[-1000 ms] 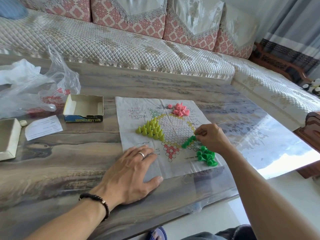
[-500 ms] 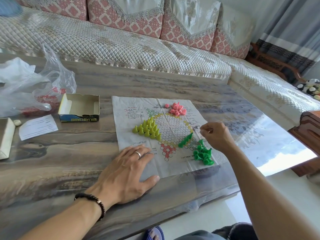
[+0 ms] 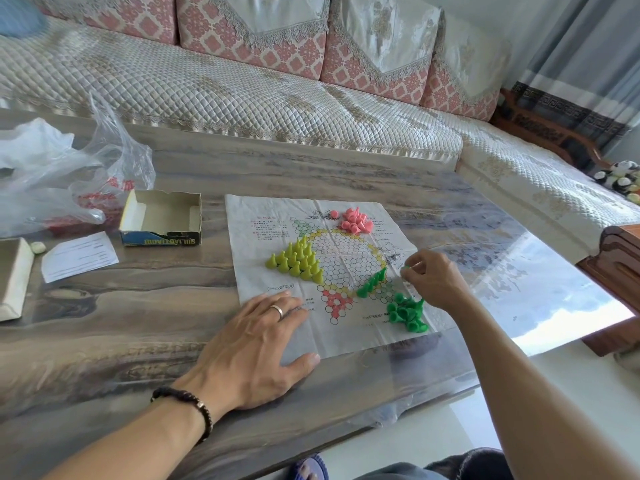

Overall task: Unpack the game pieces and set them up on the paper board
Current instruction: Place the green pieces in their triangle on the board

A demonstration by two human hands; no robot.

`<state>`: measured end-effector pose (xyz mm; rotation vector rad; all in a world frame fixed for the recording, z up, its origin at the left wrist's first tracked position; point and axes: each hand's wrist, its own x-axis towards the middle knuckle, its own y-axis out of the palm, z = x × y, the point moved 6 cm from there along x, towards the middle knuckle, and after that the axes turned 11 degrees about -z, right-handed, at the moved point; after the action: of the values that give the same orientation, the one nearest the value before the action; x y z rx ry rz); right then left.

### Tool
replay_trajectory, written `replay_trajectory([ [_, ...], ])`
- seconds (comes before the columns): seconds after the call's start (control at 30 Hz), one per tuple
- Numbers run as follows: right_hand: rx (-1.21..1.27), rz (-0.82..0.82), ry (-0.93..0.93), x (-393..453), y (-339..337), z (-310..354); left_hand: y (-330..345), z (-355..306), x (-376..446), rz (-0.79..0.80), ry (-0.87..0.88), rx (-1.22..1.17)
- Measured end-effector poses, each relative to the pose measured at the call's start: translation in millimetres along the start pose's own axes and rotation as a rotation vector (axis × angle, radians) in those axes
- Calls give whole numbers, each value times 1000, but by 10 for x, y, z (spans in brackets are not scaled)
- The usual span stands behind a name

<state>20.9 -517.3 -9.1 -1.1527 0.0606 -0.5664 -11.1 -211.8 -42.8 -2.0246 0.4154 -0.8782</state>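
Note:
The paper board (image 3: 270, 220) lies flat on the table, printed with a star of small circles. Yellow pieces (image 3: 298, 261) stand in a filled triangle on its left point. Pink pieces (image 3: 355, 220) lie in a loose heap at the far point. A short row of green pieces (image 3: 371, 283) stands along the right point, and a loose green pile (image 3: 406, 311) lies just beyond it. My left hand (image 3: 256, 344) rests flat on the board's near left corner, fingers spread. My right hand (image 3: 434, 280) hovers above the right point, pinching one green piece between its fingertips.
An open empty cardboard box (image 3: 161, 218) sits left of the board, with a paper slip (image 3: 80, 256), another box part (image 3: 14, 278) and crumpled plastic bags (image 3: 59, 178) further left. A quilted sofa (image 3: 242, 95) runs behind the table. The table's near edge (image 3: 346, 434) is close below the board.
My right hand has lifted off the row of green pieces and moved right and up, now holding one green piece. The left hand has stayed on the board.

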Motion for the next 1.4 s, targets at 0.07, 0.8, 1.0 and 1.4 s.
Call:
replay_trajectory([
  [0.07, 17, -28, -10, 45, -41, 52, 5, 7, 0, 2, 1, 3],
  [0.8, -115, 119, -178, 182, 186, 329, 9, 12, -1, 2, 2, 4],
  [1.0, -81, 184, -148, 168, 194, 314, -1, 5, 1, -2, 9, 2],
  [1.4, -16, 69, -233, -275, -170, 280, -22, -26, -2, 2, 23, -5],
])
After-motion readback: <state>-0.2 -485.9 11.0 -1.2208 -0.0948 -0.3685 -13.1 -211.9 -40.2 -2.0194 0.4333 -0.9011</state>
